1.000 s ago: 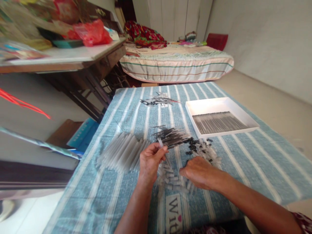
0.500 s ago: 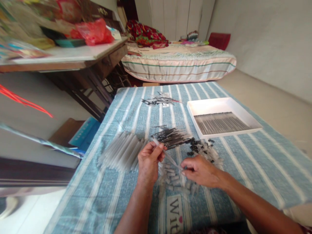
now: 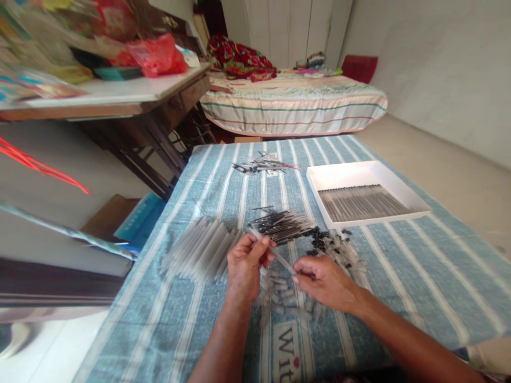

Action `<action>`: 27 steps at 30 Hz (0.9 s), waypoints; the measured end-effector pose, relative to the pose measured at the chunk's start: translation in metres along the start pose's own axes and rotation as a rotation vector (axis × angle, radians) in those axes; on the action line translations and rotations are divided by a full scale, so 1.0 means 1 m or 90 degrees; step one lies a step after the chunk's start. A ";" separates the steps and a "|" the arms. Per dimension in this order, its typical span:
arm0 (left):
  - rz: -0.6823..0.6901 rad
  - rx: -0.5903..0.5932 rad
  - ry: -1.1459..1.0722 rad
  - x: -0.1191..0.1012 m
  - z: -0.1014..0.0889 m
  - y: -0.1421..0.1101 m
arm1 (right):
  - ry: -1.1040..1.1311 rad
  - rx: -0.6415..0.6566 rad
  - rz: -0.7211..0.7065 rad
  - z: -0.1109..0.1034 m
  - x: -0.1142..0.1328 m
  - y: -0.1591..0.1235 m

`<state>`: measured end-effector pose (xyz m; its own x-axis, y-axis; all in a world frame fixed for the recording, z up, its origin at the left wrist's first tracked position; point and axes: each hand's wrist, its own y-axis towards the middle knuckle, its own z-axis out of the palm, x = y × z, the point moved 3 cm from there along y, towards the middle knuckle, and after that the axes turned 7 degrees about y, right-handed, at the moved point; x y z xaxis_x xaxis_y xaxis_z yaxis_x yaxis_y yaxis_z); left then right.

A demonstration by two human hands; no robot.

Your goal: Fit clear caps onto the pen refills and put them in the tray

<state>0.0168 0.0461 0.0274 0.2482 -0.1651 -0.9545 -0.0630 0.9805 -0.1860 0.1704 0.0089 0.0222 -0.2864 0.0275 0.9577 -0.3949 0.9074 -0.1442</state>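
Note:
My left hand (image 3: 248,263) pinches a slim translucent pen barrel (image 3: 282,259) near its upper end, and the barrel slants down to the right. At its lower end the fingertips of my right hand (image 3: 322,281) are closed; a small part between them, if any, is hidden. Just beyond the hands lies a pile of dark pen refills (image 3: 284,226). Left of my left hand is a stack of translucent barrels (image 3: 203,250). Below the hands are loose clear caps (image 3: 281,295), and beyond my right hand a heap of small black and clear pieces (image 3: 339,249).
A white box (image 3: 379,217) at the right holds a row of pens (image 3: 359,202). More thin dark parts (image 3: 261,165) lie at the far end of the striped tablecloth (image 3: 159,319). A cluttered desk (image 3: 131,106) stands at left, a bed (image 3: 295,111) behind.
My right hand has shifted slightly left and down along the barrel, closer to my left hand. My left hand keeps its hold, and the piles look the same.

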 end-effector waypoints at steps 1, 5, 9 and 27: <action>-0.002 0.003 0.000 0.000 0.000 0.000 | 0.000 -0.021 0.000 0.001 -0.001 -0.001; -0.007 0.009 0.005 0.000 -0.001 0.001 | -0.058 -0.103 -0.042 0.005 0.000 -0.004; -0.001 0.005 0.021 0.001 0.000 0.000 | -0.115 -0.134 -0.087 0.006 0.003 -0.005; -0.043 0.011 0.153 0.002 -0.002 0.010 | -0.297 -0.129 -0.094 0.002 0.005 0.015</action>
<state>0.0146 0.0553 0.0236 0.0146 -0.2494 -0.9683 -0.0370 0.9676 -0.2498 0.1612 0.0212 0.0238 -0.6164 -0.2548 0.7451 -0.2973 0.9515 0.0794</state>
